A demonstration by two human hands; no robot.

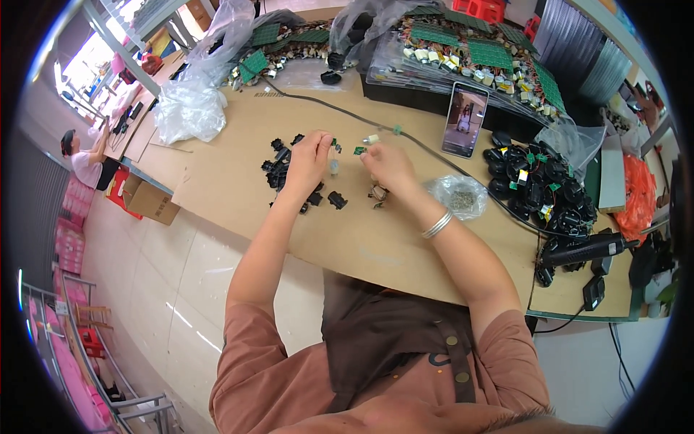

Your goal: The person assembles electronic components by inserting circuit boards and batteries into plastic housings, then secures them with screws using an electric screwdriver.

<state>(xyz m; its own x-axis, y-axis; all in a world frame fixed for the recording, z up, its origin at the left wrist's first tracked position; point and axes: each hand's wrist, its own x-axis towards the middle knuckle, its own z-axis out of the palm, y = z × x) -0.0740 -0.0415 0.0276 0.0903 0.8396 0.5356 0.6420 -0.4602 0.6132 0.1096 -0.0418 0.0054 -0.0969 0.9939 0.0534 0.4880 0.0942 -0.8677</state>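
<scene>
My left hand (309, 160) is closed in a pinch on a small green circuit board (335, 143). Just below its fingertips is a small pale piece (334, 167); whether it hangs from the board I cannot tell. Across from it, my right hand (390, 166) pinches another small green circuit board (359, 151), with a whitish part (371, 139) beside the fingers. Several black plastic housings (275, 168) lie around my left hand, and one black housing (337, 200) sits apart between the wrists. Small metallic and whitish parts (377, 194) lie under my right hand, partly hidden by it.
Right of my right wrist lies a clear bag of tiny metal pieces (464, 200). A phone (465, 120) stands behind it. Black round casings (535, 181) and a black power screwdriver (584, 250) lie right. A cable (340, 108) crosses the cardboard; green board panels (491, 54) are stacked behind.
</scene>
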